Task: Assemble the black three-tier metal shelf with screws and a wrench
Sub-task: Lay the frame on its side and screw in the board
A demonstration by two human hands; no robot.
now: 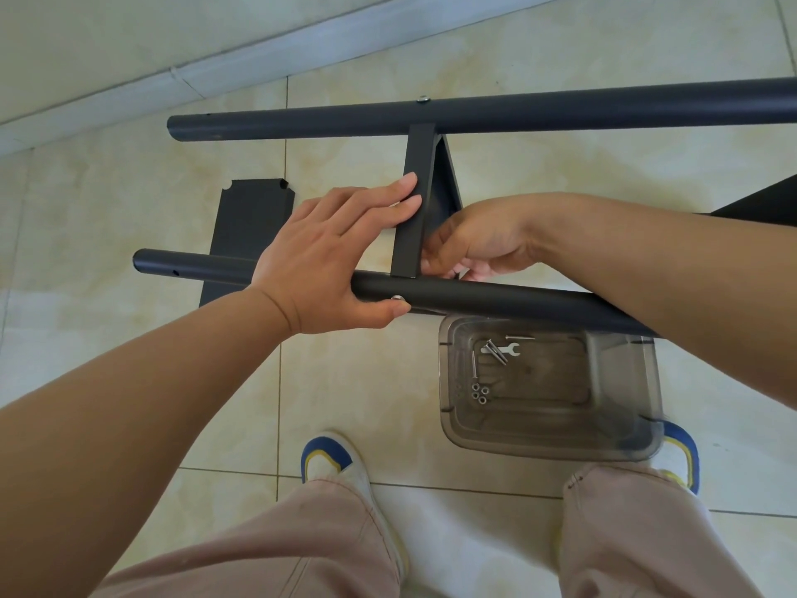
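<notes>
on the tiled floor a clear bin holds screws, nuts, a wrench; hand grips unclear.

Beige floor tiles meet a pale baseboard; 2 white, blue-and-yellow sneakers and pink trousers below.

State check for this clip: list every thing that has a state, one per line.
left hand: fingers straight on the shelf panel, thumb on the near pole
right hand: curled behind the panel, contents hidden
far pole: screwed to the panel
loose panel: flat on the floor
bin: open, holding wrench, screws, nuts
</notes>
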